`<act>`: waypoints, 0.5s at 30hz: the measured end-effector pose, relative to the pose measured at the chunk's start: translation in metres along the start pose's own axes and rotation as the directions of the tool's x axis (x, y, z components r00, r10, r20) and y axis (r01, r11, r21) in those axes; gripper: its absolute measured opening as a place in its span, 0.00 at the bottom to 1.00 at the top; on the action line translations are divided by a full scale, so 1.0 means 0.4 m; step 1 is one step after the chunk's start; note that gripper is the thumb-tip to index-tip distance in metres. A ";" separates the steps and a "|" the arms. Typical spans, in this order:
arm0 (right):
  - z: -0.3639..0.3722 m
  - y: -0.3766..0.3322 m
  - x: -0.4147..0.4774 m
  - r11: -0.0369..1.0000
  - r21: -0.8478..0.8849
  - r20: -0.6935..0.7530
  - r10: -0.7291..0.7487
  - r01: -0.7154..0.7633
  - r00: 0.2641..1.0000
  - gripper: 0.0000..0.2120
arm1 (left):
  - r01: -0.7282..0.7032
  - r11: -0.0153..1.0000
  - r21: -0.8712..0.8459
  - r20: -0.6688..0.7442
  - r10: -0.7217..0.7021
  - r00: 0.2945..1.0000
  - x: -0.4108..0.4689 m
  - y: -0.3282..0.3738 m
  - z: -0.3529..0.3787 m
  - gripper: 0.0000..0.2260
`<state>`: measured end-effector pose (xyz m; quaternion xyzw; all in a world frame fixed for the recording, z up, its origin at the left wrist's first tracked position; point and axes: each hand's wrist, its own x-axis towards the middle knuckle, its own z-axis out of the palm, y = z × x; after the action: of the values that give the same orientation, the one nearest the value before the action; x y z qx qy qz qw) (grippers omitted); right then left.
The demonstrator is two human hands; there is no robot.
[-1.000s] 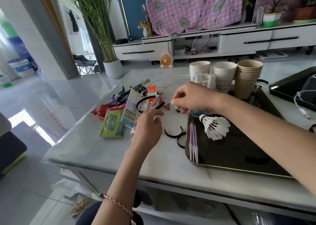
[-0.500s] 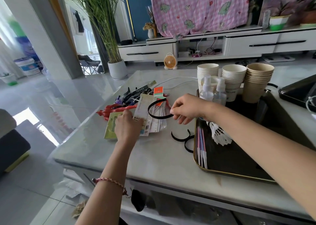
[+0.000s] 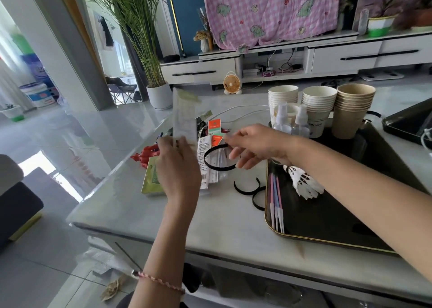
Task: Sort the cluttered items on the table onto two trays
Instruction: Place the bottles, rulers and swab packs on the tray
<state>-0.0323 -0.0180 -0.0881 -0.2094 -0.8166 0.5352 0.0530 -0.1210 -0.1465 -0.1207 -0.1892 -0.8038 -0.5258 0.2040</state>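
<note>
My left hand (image 3: 177, 167) grips a long clear plastic packet (image 3: 184, 118) and holds it upright above the clutter pile. My right hand (image 3: 254, 146) pinches a thin black headband (image 3: 214, 162) just over a flat barcode packet (image 3: 205, 162). Two more black headbands (image 3: 247, 189) lie on the table beside the near black tray (image 3: 327, 235). That tray carries a white shuttlecock (image 3: 301, 181), pastel sticks (image 3: 275, 202), two spray bottles (image 3: 291, 120) and stacks of paper cups (image 3: 319, 109).
The pile on the marble table (image 3: 210, 219) holds a green packet (image 3: 152, 181), red clips (image 3: 147, 154), orange boxes (image 3: 215, 130) and a white cable (image 3: 236, 111). A second black tray (image 3: 409, 123) sits at the far right. The table's front edge is near me.
My left hand has lifted the clear packet from the pile and raised it upright. My right hand took hold of the black headband, which hangs a little above the table.
</note>
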 end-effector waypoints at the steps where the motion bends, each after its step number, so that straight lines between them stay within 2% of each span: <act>1: -0.007 -0.012 -0.008 0.998 0.056 0.004 -0.016 0.016 1.000 0.15 | -0.028 0.989 -0.148 0.037 0.034 0.999 -0.016 0.017 0.001 0.06; 4: -0.053 -0.037 -0.048 0.985 0.146 -0.070 -0.086 0.095 0.994 0.11 | -0.053 0.907 -0.418 0.243 0.168 0.955 -0.079 0.071 0.016 0.06; 6: -0.094 -0.050 -0.086 0.985 0.118 -0.089 -0.113 0.123 0.990 0.08 | -0.017 0.844 -0.535 0.362 0.248 0.899 -0.108 0.095 0.015 0.07; 8: -0.147 -0.052 -0.133 0.991 0.094 -0.055 -0.086 0.091 0.995 0.08 | 0.045 0.790 -0.612 0.455 0.304 0.837 -0.119 0.109 0.010 0.15; 10: -0.208 -0.042 -0.188 0.997 0.082 -0.015 -0.001 0.003 1.000 0.09 | 0.159 0.772 -0.615 0.544 0.269 0.795 -0.112 0.107 0.012 0.22; 12: -0.268 -0.010 -0.241 0.992 -0.079 -0.017 0.101 -0.102 0.995 0.12 | 0.187 0.819 -0.543 0.565 0.192 0.803 -0.093 0.088 0.019 0.21; 15: -0.323 0.056 -0.301 0.885 -0.398 -0.024 0.254 -0.242 0.967 0.14 | -0.017 0.945 -0.327 0.467 0.177 0.866 -0.062 0.044 0.040 0.10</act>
<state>0.1234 0.0517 -0.0370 -0.3106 -0.8755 0.3633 -0.0712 -0.0930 -0.1273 -0.1263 -0.3868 -0.7249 -0.5698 -0.0123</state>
